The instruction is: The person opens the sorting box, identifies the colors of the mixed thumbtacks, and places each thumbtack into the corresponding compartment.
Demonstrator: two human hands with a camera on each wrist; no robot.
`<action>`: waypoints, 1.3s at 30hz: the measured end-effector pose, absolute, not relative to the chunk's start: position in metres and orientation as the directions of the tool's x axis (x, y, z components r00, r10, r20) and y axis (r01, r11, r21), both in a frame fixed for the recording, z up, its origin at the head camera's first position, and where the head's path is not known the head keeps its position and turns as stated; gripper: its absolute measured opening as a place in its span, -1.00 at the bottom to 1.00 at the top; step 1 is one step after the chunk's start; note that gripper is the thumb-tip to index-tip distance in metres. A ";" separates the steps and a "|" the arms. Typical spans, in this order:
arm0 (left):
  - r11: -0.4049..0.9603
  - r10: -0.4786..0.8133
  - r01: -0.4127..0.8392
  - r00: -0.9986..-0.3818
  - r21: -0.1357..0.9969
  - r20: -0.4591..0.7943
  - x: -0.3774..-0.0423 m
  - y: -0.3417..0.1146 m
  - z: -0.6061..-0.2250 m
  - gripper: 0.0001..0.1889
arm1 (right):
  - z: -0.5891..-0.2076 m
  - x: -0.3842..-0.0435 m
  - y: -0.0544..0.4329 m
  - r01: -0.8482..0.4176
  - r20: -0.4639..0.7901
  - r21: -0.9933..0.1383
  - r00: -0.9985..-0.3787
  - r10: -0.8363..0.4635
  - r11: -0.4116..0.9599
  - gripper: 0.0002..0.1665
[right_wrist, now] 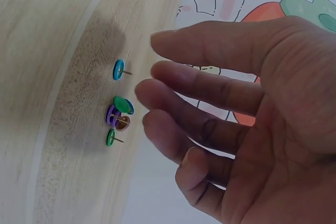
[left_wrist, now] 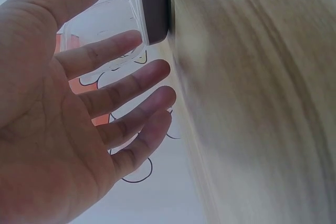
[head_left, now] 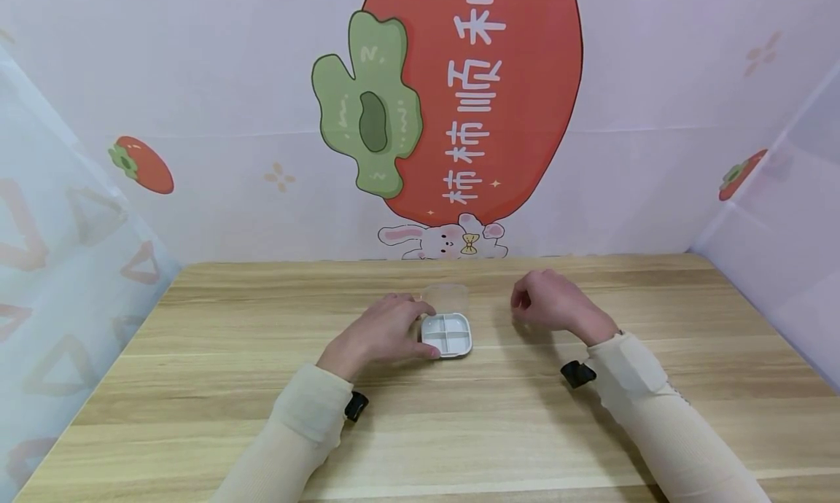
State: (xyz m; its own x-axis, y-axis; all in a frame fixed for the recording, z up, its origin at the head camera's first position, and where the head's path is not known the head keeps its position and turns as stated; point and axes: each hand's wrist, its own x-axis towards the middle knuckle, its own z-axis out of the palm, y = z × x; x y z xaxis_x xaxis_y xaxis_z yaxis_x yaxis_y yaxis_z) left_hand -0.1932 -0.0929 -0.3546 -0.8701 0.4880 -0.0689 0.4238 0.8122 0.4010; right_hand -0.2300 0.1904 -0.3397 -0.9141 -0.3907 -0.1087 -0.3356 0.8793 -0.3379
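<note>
A small white box (head_left: 447, 335) with several compartments lies on the table, its clear lid (head_left: 446, 297) swung back away from me. The thumb and index finger of my left hand (head_left: 387, 330) hold it at the front and back of its left side. In the left wrist view the box (left_wrist: 154, 9) appears dark, and the other fingers stay spread. To the right of the box, my right hand (head_left: 550, 304) hovers with loosely bent fingers and nothing visible in them. Several coloured thumbtacks (right_wrist: 121, 104) lie beneath it, points up or tilted; in the head view the hand hides them.
The wooden table (head_left: 262, 386) runs back to a wall sheet (head_left: 262, 87) printed with a large persimmon and a rabbit. More printed sheets (head_left: 59, 270) close off the sides. One blue thumbtack (right_wrist: 119, 70) sits apart from the cluster.
</note>
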 end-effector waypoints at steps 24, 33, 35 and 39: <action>0.843 0.454 0.410 -0.889 0.349 -0.053 -0.194 -0.094 -0.355 -0.33 | -0.342 -0.231 0.193 -0.366 -0.169 -0.275 -0.892 -0.419 0.889 -0.82; 0.847 0.446 0.399 -0.893 0.351 -0.060 -0.193 -0.094 -0.355 -0.34 | -0.342 -0.229 0.193 -0.367 -0.157 -0.276 -0.895 -0.418 0.888 -0.78; 0.848 0.446 0.398 -0.893 0.351 -0.063 -0.193 -0.093 -0.355 -0.34 | -0.343 -0.229 0.192 -0.361 -0.157 -0.282 -0.896 -0.414 0.889 -0.78; 0.849 0.446 0.397 -0.892 0.349 -0.068 -0.193 -0.093 -0.354 -0.33 | -0.344 -0.230 0.193 -0.359 -0.145 -0.294 -0.899 -0.412 0.886 -0.76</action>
